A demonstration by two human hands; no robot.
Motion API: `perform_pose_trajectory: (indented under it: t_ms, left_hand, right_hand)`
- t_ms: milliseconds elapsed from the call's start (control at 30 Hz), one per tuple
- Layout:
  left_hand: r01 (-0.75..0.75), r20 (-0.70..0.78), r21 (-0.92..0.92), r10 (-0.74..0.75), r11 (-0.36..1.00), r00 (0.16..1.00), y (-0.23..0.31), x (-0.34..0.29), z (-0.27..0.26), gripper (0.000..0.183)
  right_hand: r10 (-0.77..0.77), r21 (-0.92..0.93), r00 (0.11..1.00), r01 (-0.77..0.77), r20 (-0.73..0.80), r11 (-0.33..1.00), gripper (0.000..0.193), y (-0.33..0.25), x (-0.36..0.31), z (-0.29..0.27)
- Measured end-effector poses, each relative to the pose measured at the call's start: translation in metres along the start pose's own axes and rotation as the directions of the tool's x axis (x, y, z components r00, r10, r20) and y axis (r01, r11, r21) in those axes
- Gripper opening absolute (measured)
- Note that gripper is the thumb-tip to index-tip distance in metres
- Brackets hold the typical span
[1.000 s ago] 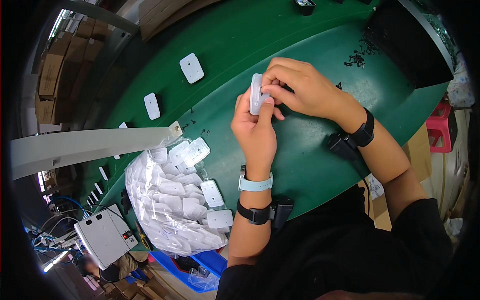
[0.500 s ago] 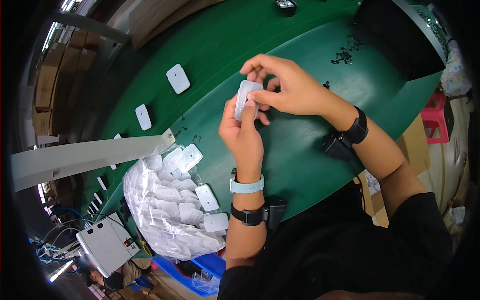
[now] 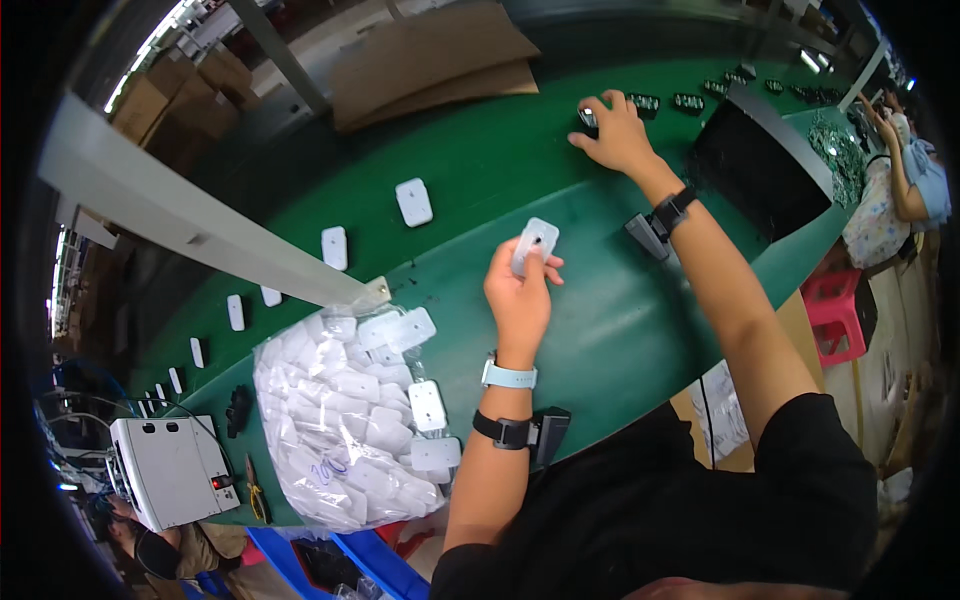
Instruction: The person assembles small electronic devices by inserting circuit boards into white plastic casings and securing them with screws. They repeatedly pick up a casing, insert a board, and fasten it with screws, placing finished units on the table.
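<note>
My left hand (image 3: 520, 300) is closed on a white plastic cover (image 3: 534, 243) with rounded corners and a small dark spot, its thumb lying on the face. My right hand (image 3: 622, 138) reaches to the far side, fingers and thumb apart around a small black part with a shiny top (image 3: 588, 120). Whether the fingers touch that part is hard to tell. Left of my left forearm lies a clear plastic bag (image 3: 340, 420) full of similar white covers. A few loose covers (image 3: 427, 405) rest at its right edge.
White pieces (image 3: 413, 203) stand in a row on the green belt (image 3: 480, 150). More black parts (image 3: 688, 103) sit farther right, near a black bin (image 3: 765, 160). A pale metal bar (image 3: 200, 215) crosses at left. Pliers (image 3: 257, 492) lie by a white box-shaped device (image 3: 172, 470).
My right hand has left the white cover and moved far and right to the black parts. My left hand keeps the cover. The view has shifted.
</note>
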State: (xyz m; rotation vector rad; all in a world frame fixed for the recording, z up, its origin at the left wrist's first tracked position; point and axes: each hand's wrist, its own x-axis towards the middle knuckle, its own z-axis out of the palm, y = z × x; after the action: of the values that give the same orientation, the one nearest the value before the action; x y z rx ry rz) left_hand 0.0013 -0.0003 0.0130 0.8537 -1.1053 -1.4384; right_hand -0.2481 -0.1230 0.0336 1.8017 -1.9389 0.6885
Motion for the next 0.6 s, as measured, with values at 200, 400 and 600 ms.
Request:
perform_pose_trajectory:
  t_ms: [200, 400, 600]
  left_hand:
    - [0.000, -0.129, -0.169, -0.022, 0.986, 0.991, 0.000, 0.005, -0.001, 0.022]
    - [0.020, -0.216, -0.316, -0.093, 0.948, 0.972, 0.003, 0.004, -0.016, 0.021]
    - [0.153, -0.036, -0.383, -0.180, 0.911, 0.983, -0.001, 0.001, -0.006, 0.022]
  right_hand:
    - [0.007, 0.532, 0.952, -0.178, 0.307, 0.828, 0.023, 0.007, 0.003, 0.001]
    - [-0.384, 0.779, 0.680, -0.581, 0.624, 0.235, 0.031, -0.069, -0.056, -0.080]
    - [-0.223, 0.847, 0.824, -0.532, 0.521, 0.010, 0.032, -0.060, -0.086, -0.065]
